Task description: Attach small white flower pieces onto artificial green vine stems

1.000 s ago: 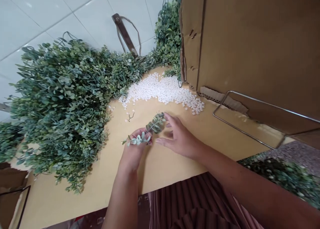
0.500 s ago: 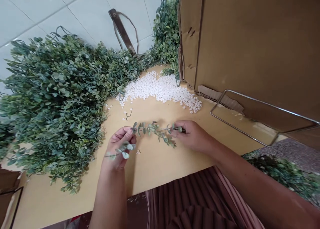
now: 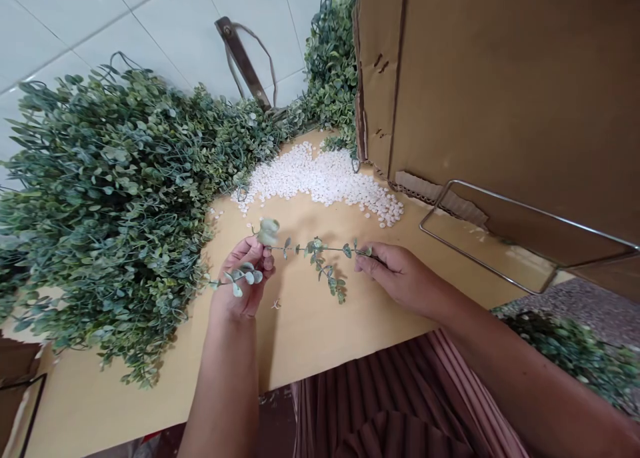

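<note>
Stretched between my two hands over the table is a thin artificial leaf stem (image 3: 318,248) with small green leaves, one side sprig hanging down from its middle. My left hand (image 3: 243,275) pinches its left end between thumb and fingers; a leafy sprig crosses the palm side and a blurred leaf sticks up above the fingertips. At the other end my right hand (image 3: 395,266) grips the stem with thumb and forefinger. A small whitish twig-like scrap (image 3: 276,304) lies on the table beside my left wrist.
A large heap of artificial greenery (image 3: 125,198) fills the left side. Small white discs (image 3: 320,178) are spread at the back. At right stand a big cardboard box (image 3: 500,91) and a wire frame (image 3: 490,271). More greenery (image 3: 575,351) lies below the table (image 3: 320,351), right.
My right hand has moved slightly right along the stem, and the leaves between my hands are spread wider. My left hand has risen a little, with a leaf now up above its fingertips.
</note>
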Demonstrator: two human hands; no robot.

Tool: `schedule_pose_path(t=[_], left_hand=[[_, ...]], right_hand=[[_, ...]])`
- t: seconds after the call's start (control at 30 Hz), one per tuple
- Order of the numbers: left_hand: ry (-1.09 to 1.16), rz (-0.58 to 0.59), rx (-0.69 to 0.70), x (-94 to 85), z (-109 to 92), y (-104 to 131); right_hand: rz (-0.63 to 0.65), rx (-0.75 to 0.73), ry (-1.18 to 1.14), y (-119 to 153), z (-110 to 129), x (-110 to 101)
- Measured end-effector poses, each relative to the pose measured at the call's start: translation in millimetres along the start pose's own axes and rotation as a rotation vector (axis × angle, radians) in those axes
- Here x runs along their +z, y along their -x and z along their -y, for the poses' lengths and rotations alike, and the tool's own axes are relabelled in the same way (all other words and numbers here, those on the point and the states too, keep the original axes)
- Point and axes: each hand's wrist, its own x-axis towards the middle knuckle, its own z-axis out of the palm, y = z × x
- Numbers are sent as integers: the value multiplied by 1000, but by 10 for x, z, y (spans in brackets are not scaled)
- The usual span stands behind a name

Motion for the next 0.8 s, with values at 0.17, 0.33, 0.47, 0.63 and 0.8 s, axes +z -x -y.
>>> schedule_pose_path(t=[0.17, 0.33, 0.47, 0.63, 0.8], left_hand=[[-92, 73, 33, 102, 13, 94], [-141, 140, 7, 217, 71, 160], [-136, 119, 54, 260, 113, 107], [-58, -50, 184, 127, 6, -21], [-68, -253, 234, -216, -117, -198]], right_hand=[[-336, -237, 281, 27, 123, -19], [102, -401, 112, -71, 330, -11], [317, -181, -310, -182, 278, 53], [83, -59, -723, -163, 93, -41], [-150, 54, -694, -27, -29, -271]])
